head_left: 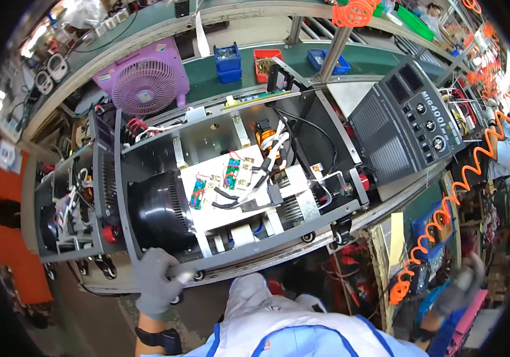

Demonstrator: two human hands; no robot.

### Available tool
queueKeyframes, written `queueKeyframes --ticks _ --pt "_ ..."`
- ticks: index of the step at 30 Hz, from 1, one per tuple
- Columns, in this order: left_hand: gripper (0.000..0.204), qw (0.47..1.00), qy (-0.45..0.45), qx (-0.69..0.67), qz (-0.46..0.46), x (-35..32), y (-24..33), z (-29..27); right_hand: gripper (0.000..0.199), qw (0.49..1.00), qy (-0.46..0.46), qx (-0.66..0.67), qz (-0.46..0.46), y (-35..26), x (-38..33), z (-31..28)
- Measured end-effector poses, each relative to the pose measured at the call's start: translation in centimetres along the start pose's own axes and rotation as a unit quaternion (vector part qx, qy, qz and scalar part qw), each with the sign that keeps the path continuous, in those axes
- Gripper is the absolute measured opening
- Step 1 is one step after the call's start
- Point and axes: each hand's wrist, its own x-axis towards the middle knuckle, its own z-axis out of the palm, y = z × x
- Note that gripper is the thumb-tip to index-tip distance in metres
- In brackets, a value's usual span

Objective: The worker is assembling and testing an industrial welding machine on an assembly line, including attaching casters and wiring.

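Observation:
A welding machine's open chassis (249, 243), a dark grey metal frame, sits on the line before me. Inside it are a black round fan housing (158, 211), a white plate (207, 172) with small green circuit boards (231, 172), a copper coil (265, 140) and thick cables. My left hand (157, 284), in a grey glove, is at the frame's near left corner, apparently touching it, with a pale-tipped finger stretched out. Far to the right, my gloved right hand (460, 288) is over the parts area by a pink bin (466, 321). Motion blurs it, so its fingers are unclear.
A grey control panel (409, 119) with knobs leans at the chassis's right end. Another chassis (76, 202) stands on the left. Behind are a purple fan (145, 80), blue bins (227, 62) and a red bin (267, 64). An orange coiled hose (445, 205) hangs at right, near another person (507, 149).

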Motion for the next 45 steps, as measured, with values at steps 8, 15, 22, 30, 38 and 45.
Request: queueKeyframes --ticks 8,15,22,30,38,45 --pt "0.041 0.992 -0.111 -0.001 0.055 2.9 -0.4 0.5 0.027 0.896 -0.395 0.076 -0.19 -11.7 -0.3 19.7" --pt "0.03 0.991 -0.125 0.055 -0.006 2.4 -1.0 0.8 0.022 0.894 -0.392 0.067 -0.205 -10.4 -3.3 23.3" --pt "0.026 0.988 -0.136 0.065 -0.03 2.5 -1.4 1.5 0.025 0.876 -0.419 0.054 -0.234 -9.6 -3.1 23.2" --pt "0.023 0.978 -0.133 0.14 -0.074 2.1 0.5 0.1 0.018 0.832 -0.474 0.07 -0.279 -7.9 -3.8 23.8" --pt "0.02 0.992 -0.056 0.102 -0.041 3.9 -0.2 1.7 0.025 0.822 -0.472 0.001 -0.317 -4.0 -5.0 22.4" --pt "0.022 0.986 0.063 0.154 -0.007 2.1 0.0 1.1 0.02 0.822 -0.4 0.101 -0.392 -5.5 -4.3 23.8"
